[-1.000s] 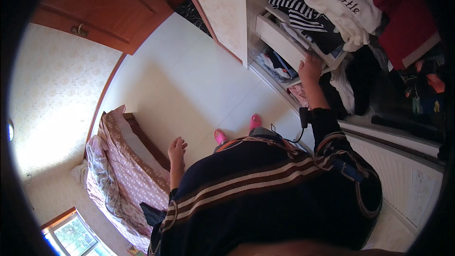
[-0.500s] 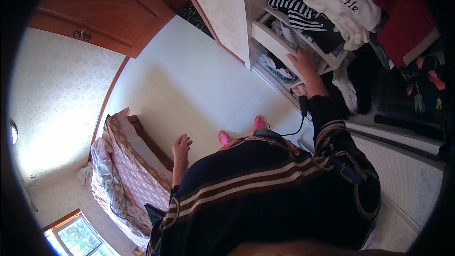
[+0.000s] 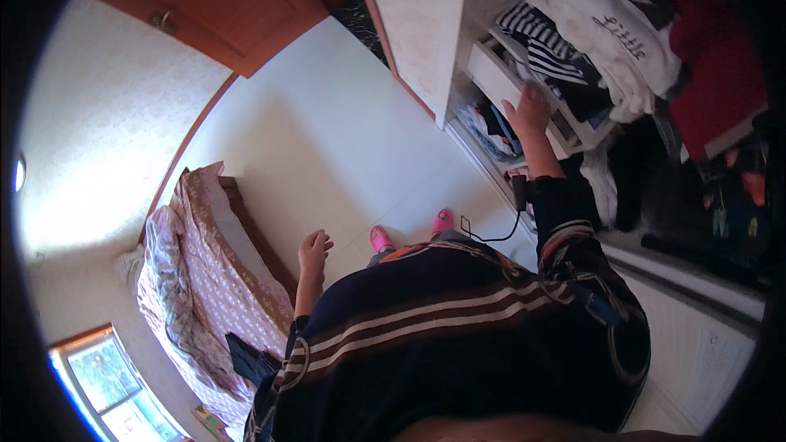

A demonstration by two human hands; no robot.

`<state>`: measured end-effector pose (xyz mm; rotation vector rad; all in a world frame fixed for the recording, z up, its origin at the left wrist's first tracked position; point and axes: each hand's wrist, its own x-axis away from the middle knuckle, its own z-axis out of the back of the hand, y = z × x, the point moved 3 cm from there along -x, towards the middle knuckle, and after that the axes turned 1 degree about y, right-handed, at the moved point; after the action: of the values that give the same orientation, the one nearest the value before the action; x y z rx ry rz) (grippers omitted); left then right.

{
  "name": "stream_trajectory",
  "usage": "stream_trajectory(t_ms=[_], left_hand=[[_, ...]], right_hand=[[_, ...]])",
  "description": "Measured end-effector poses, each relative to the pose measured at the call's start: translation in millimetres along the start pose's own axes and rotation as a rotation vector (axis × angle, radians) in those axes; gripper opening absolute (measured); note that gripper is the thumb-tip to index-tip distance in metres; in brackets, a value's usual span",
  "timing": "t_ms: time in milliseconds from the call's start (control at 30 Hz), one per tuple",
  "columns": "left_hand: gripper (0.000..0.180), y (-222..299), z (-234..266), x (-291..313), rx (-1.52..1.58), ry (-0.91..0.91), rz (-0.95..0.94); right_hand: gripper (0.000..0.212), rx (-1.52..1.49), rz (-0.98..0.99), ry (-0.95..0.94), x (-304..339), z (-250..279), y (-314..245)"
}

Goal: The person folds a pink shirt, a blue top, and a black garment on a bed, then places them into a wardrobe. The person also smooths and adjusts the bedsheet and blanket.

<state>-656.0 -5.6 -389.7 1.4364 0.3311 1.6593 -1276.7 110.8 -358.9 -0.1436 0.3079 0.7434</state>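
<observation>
My right hand (image 3: 530, 115) reaches to a white drawer (image 3: 493, 76) in the wardrobe, its fingers apart and lying at the drawer's front edge. It holds nothing that I can see. The drawer stands partly pulled out, with clothes inside. Folded clothes (image 3: 489, 133) show in the space below it. Above it, black-and-white striped clothing (image 3: 553, 57) and a white fleecy garment (image 3: 602, 33) lie piled on the shelf. My left hand (image 3: 313, 255) hangs free at my side, empty, with its fingers loosely bent and apart.
Dark garments and a red one (image 3: 720, 57) fill the wardrobe's right part. A bed with a patterned cover (image 3: 221, 270) stands at my left. A brown door (image 3: 221, 8) is at the far left, a window (image 3: 115, 385) at the lower left. A black cable (image 3: 499, 237) hangs by my right sleeve.
The view has shifted, so the wardrobe sits farther right. My right hand stays at the drawer, its fingers now more spread. The drawer looks slightly farther in. My left hand has hardly moved.
</observation>
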Motion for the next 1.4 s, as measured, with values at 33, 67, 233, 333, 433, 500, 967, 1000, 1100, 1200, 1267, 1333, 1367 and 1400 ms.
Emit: stream_trajectory(t_ms=[33, 67, 233, 333, 433, 500, 967, 1000, 1100, 1200, 1267, 1333, 1367, 1400], left_hand=[[0.04, -2, 0, 0, -0.001, 0.002, 0.001], [0.041, -5, 1, 1, -0.012, 0.038, 0.02], [0.037, -21, -1, 9, 0.085, 0.052, -0.085], [0.039, -32, 2, 20, 0.004, 0.17, -0.144], [0.039, -45, 5, 25, -0.014, 0.223, 0.008], [0.038, -53, 10, 26, -0.013, 0.236, 0.052], [0.032, -183, 187, 20, 0.392, 0.526, 0.053], [0.033, -198, 204, 23, 0.405, 0.557, 0.045], [0.033, -247, 257, 36, 0.448, 0.665, 0.085], [0.032, -290, 305, 53, 0.538, 0.822, 0.122], [0.031, -319, 332, 70, 0.552, 0.931, 0.13], [0.031, -349, 350, 87, 0.582, 0.995, 0.18], [0.031, -365, 356, 94, 0.608, 1.006, 0.22], [0.031, -380, 357, 102, 0.618, 1.028, 0.264]], right_hand=[[0.089, -0.009, 0.007, -0.035, -4, -10, 5], [0.084, -0.03, -0.025, -0.013, -9, -17, 14], [0.072, -0.048, 0.067, -0.119, -18, -37, 37], [0.063, 0.03, 0.329, 0.078, -9, -35, 33], [0.052, 0.211, 0.218, -0.215, -9, -41, 35], [0.047, 0.508, 0.301, -0.136, -12, -31, 32], [0.037, 0.536, 0.252, -0.151, -35, 21, -105], [0.037, 0.43, 0.263, -0.195, -28, 7, -137], [0.037, 0.243, 0.513, -0.316, 7, -44, -247], [0.04, -0.02, 0.825, -0.399, 67, -91, -364], [0.035, -0.107, 1.025, -0.395, 102, -106, -443], [0.033, -0.097, 1.199, -0.521, 130, -111, -520], [0.034, -0.017, 1.263, -0.57, 137, -110, -557], [0.034, -0.007, 1.353, -0.535, 145, -104, -590]])
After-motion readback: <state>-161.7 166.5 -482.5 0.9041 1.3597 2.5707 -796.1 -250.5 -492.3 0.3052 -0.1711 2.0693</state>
